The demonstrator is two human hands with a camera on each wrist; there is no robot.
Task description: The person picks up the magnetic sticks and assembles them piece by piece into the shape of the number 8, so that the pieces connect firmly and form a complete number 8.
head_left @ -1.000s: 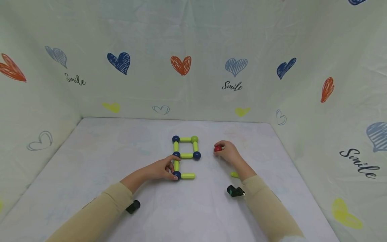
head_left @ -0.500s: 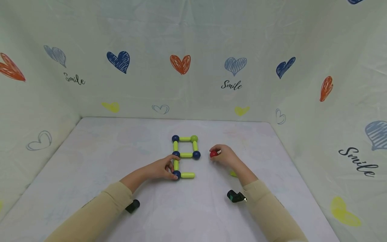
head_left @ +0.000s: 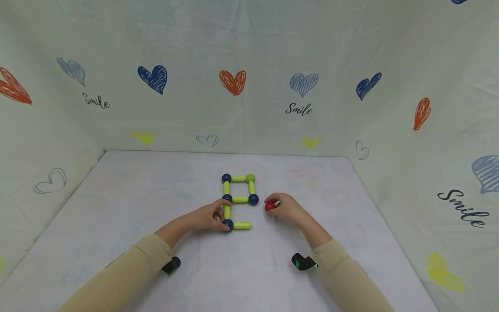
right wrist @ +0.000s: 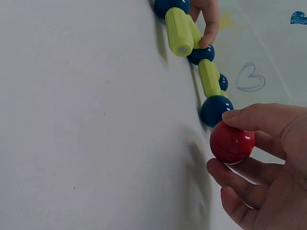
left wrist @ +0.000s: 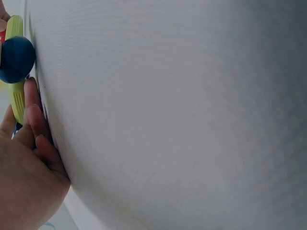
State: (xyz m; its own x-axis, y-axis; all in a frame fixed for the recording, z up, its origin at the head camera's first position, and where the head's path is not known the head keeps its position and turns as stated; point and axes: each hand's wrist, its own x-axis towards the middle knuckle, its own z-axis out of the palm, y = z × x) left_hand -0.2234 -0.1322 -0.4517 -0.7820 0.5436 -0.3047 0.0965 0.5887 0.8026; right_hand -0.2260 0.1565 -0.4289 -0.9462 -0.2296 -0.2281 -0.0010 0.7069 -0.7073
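A flat figure of yellow-green magnetic sticks and balls lies mid-table in the head view: a square with one stick (head_left: 227, 212) leading down to a near blue ball (head_left: 228, 224). From that ball another stick (head_left: 242, 225) points right, its far end free. My left hand (head_left: 204, 217) grips the figure's left side, thumb at the near blue ball, index finger at the middle-left blue ball (head_left: 227, 198). My right hand (head_left: 289, 209) pinches a red ball (right wrist: 232, 143) between thumb and fingers, right of the square's lower-right blue ball (head_left: 253, 199) and apart from it.
A light green ball (head_left: 251, 178) forms the square's far right corner. Dark devices (head_left: 171, 265) (head_left: 303, 262) show at both wrists. The pale tabletop (head_left: 136, 186) ends at a cloth wall (head_left: 265, 130) printed with hearts.
My right hand has moved left and nearer to me with the red ball. A loose yellow-green stick by the right forearm has become hidden behind it. The left hand stays in place.
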